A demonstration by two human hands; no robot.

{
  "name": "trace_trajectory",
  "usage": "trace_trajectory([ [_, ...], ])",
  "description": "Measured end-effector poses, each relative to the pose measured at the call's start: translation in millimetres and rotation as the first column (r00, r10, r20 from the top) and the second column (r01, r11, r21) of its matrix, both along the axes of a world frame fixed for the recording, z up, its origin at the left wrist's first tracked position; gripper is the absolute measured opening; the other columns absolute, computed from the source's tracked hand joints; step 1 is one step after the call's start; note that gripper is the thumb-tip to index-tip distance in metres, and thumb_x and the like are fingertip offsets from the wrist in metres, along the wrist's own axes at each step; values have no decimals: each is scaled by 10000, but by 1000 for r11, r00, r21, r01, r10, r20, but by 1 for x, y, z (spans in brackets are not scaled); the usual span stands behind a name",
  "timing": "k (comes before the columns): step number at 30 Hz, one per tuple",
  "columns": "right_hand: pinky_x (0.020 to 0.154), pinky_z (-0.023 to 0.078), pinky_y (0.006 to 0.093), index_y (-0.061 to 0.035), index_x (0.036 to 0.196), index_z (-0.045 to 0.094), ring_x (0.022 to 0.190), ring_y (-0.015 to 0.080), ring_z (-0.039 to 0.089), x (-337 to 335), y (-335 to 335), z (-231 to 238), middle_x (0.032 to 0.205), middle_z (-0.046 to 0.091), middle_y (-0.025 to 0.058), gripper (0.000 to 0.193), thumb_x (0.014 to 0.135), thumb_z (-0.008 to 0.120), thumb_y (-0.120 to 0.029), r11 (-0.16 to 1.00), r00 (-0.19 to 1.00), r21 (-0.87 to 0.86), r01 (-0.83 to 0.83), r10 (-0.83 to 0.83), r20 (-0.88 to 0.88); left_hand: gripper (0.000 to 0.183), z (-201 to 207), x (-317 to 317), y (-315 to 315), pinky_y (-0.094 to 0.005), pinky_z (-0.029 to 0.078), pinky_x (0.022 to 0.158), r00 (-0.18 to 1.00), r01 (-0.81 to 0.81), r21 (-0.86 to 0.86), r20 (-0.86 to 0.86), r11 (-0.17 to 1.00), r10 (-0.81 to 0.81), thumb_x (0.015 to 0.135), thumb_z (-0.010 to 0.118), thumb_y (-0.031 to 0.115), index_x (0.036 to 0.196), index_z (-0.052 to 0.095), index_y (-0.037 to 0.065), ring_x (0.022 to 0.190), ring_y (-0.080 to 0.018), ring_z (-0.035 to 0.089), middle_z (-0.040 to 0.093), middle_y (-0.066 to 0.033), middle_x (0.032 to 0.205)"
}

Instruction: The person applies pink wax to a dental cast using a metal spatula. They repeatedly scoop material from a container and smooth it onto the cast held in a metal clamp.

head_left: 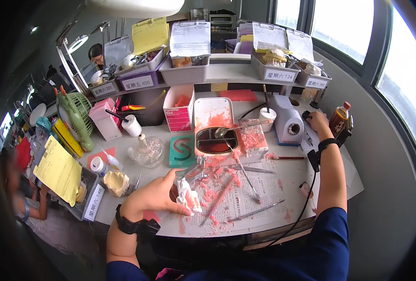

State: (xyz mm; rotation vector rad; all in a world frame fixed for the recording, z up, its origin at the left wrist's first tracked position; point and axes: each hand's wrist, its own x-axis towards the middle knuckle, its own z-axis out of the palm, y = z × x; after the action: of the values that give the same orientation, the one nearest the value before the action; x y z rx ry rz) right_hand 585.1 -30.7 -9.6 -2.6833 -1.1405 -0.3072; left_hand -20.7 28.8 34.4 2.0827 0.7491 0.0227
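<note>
A white plaster dental cast with pink wax on it [188, 196] is gripped by my left hand [154, 193], the thumb along its near side. A metal frame like an articulator [197, 172] shows just beyond the cast. My right hand [318, 122] is far out at the right, its fingers closed around a small dark thing that I cannot make out. Beside that hand stand a brown drink bottle [340, 116] and a grey-blue machine with a round opening [287, 122]. Ahead of my left hand is a wax pot [199, 152] holding dark red melted wax.
Carving tools [249, 182] and pink wax scraps lie on newspaper [264, 196]. A glass spirit lamp [148, 151], a green block [182, 151] and another plaster cast [116, 183] stand leftward. Case trays [184, 71] line the shelf. A black cable [306, 206] runs from my right wrist.
</note>
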Motion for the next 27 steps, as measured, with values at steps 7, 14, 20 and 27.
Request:
trace_trajectory([
  [7,839,507,452,-70,954,707,988,371,620,6,-5,0,1053,646,167,203,761,717,-134,980,987,153,-125,108,118,1173,-17,-3,6,-326,503,752,991,42,-58,131,997,-34,606,874,515,1399,239,-70,845,-228,629,638,-168,925],
  [14,784,503,448,-53,896,699,918,365,633,21,-5,-9,926,670,166,212,700,748,-119,956,969,172,-239,225,97,1088,-14,-3,2,-312,504,758,991,58,101,111,993,-69,656,890,366,1409,212,-30,851,-175,627,659,-116,932],
  [20,767,498,445,-53,888,699,902,368,638,5,-6,-13,914,675,176,194,717,744,-132,945,977,247,-213,204,61,1092,-15,-2,2,-332,489,806,991,50,209,111,977,-74,640,890,405,1406,238,-18,888,-212,625,657,-138,949],
  [27,754,505,425,-53,919,705,877,357,649,17,-14,-8,886,676,179,201,749,727,-158,920,979,333,-205,192,72,1133,-28,-1,6,-336,482,827,983,45,183,169,982,-77,595,910,417,1400,241,-17,906,-201,620,660,-121,963],
])
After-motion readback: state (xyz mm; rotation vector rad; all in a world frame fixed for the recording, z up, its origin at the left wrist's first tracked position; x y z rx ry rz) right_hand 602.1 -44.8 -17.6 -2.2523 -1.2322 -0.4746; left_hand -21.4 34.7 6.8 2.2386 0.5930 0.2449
